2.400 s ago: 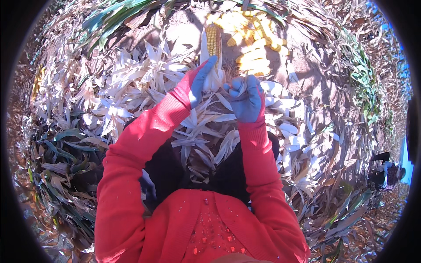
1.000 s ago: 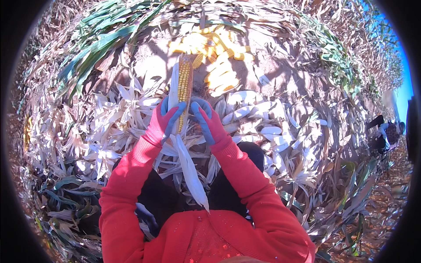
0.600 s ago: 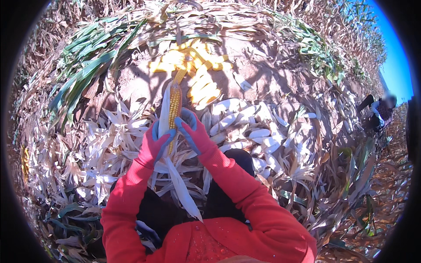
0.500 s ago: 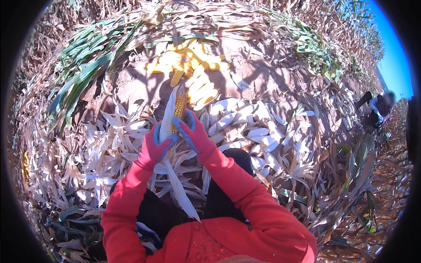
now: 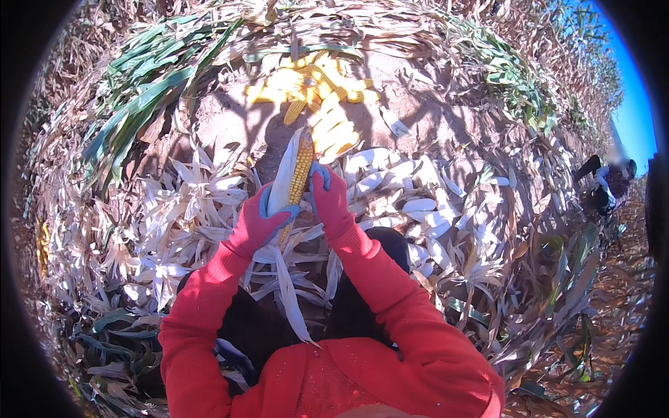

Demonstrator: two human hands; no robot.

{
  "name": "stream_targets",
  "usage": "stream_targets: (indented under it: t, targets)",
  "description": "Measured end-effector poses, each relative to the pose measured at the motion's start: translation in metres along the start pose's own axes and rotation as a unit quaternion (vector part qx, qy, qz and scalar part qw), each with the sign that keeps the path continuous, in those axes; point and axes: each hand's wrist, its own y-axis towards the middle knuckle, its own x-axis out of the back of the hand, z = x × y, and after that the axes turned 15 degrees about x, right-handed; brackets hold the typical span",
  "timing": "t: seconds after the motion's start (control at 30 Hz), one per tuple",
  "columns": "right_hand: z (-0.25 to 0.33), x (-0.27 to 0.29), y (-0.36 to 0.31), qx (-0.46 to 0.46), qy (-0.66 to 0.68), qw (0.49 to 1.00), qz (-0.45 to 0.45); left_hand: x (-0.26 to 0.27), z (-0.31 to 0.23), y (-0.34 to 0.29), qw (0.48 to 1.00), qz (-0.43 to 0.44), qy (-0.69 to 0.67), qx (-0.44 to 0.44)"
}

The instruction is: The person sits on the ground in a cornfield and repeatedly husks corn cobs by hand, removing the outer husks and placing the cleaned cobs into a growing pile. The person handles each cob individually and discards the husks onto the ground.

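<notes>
A yellow ear of corn (image 5: 302,169) stands tilted in front of me, with pale dry husk (image 5: 284,174) still along its left side. My left hand (image 5: 266,217), in a pink and grey-blue glove, wraps round its lower part, thumb across the kernels. At the ear's right edge is my right hand (image 5: 327,194), gloved alike, fingers curled together; whatever they pinch is hidden. A long loose husk strip (image 5: 291,301) hangs below the left hand toward my lap.
Bare yellow ears (image 5: 333,132) lie heaped on the soil ahead. Several ears in pale husks (image 5: 418,205) lie to the right, and stripped husks (image 5: 185,209) to the left. Green leaves (image 5: 143,90) lie far left. Another person (image 5: 605,184) is at the far right.
My right hand has drawn slightly right of the ear, its thumb off the kernels, and its fingers have curled in. More of the ear's kernels show. The left hand keeps its hold.
</notes>
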Motion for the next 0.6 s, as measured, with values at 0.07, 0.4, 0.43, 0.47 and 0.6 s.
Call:
stream_targets:
  t: [0.07, 0.4, 0.43, 0.47, 0.6]
  targets:
    - [0.029, -0.001, 0.006, -0.045, 0.014, 0.999, 0.013, 0.004, 0.006, 0.001, 0.998, 0.018, -0.060, 0.002]
    - [0.002, -0.024, -0.015, 0.021, -0.115, 0.957, 0.265, 0.025, -0.004, 0.008, 0.988, -0.050, -0.140, 0.036]
    - [-0.003, -0.024, -0.012, -0.032, -0.007, 0.977, 0.212, 0.026, -0.001, 0.014, 0.989, -0.082, -0.120, 0.006]
    - [-0.009, -0.024, -0.010, -0.087, 0.100, 0.979, 0.156, 0.027, 0.004, 0.020, 0.988, -0.113, -0.100, -0.024]
    - [0.046, -0.026, -0.006, -0.254, 0.343, 0.893, 0.145, 0.022, 0.000, 0.018, 0.969, -0.125, -0.211, -0.020]
